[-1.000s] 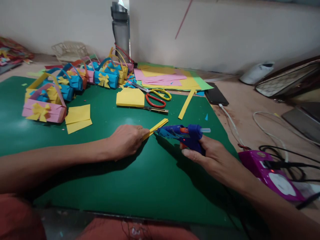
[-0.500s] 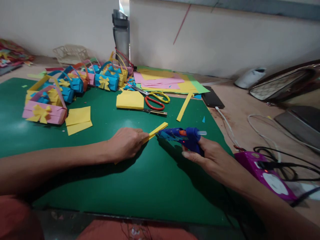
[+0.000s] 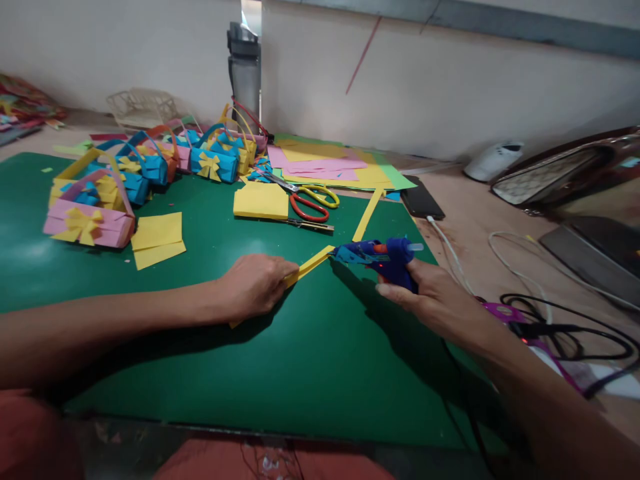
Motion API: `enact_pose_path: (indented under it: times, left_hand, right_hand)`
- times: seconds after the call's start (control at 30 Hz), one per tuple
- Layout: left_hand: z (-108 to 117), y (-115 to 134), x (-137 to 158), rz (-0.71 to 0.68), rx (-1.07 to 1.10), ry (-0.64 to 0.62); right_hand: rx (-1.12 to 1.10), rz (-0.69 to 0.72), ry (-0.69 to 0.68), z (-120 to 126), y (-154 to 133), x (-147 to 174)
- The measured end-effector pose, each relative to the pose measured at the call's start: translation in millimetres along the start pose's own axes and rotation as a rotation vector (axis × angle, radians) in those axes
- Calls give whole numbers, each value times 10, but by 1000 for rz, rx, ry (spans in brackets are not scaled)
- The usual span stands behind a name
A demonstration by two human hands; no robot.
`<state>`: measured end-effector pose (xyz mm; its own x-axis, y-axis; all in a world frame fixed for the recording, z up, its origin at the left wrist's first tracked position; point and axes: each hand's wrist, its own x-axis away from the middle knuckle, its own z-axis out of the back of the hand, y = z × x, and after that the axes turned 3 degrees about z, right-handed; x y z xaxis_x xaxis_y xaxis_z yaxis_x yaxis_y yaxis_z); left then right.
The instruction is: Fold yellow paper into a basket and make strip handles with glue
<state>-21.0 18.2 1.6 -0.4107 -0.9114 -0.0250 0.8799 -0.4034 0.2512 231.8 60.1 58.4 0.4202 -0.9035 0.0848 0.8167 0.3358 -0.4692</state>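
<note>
My left hand (image 3: 257, 285) is closed on a folded yellow paper strip (image 3: 315, 262), which slants up to the right over the green board (image 3: 300, 373). A short end of yellow paper shows below the wrist. In my right hand (image 3: 425, 290) is a blue glue gun (image 3: 380, 257) with a clear glue stick at its back and a small red light glowing. Its nozzle meets the far tip of the strip. Beyond the gun lies a loose yellow strip (image 3: 369, 215). Red-and-yellow-handled scissors (image 3: 310, 203) rest against a yellow paper stack (image 3: 261, 201), with a cutter blade beside it.
Several small paper baskets (image 3: 90, 223) with bows stand at the left, near yellow squares (image 3: 158, 240). Coloured sheets (image 3: 325, 160) and a bottle (image 3: 245, 80) are at the back. On the right are a phone (image 3: 423, 197), cables and a purple power box (image 3: 500, 312).
My right hand has moved the glue gun right and slightly away, its nozzle sliding along the strip to the far tip. My left hand stays put, still holding the strip.
</note>
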Motion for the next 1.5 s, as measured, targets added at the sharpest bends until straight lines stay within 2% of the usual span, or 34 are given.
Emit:
enact_pose_path:
  times: [0.13,0.47,0.83,1.0,1.27,1.5]
  left_hand:
    - [7,4,3,18,18,9]
    - [27,23,6,-1,36,21]
    - [93,-1,41,-51,48,-61]
    - [155,39,35,-13,118,-97]
    - [133,31,36,-9,139,-68]
    - [88,-7,46,-26,155,-28]
  right_hand:
    - [-9,-18,12,-7,56,-34]
    - [36,43,29,38,9,-30]
    - [37,22,10,44,-30,10]
    - [-4,28,-29,6,-53,51]
    - [-65,131,-72,-88,-156,136]
    - [-118,164,-129,-158,-240,191]
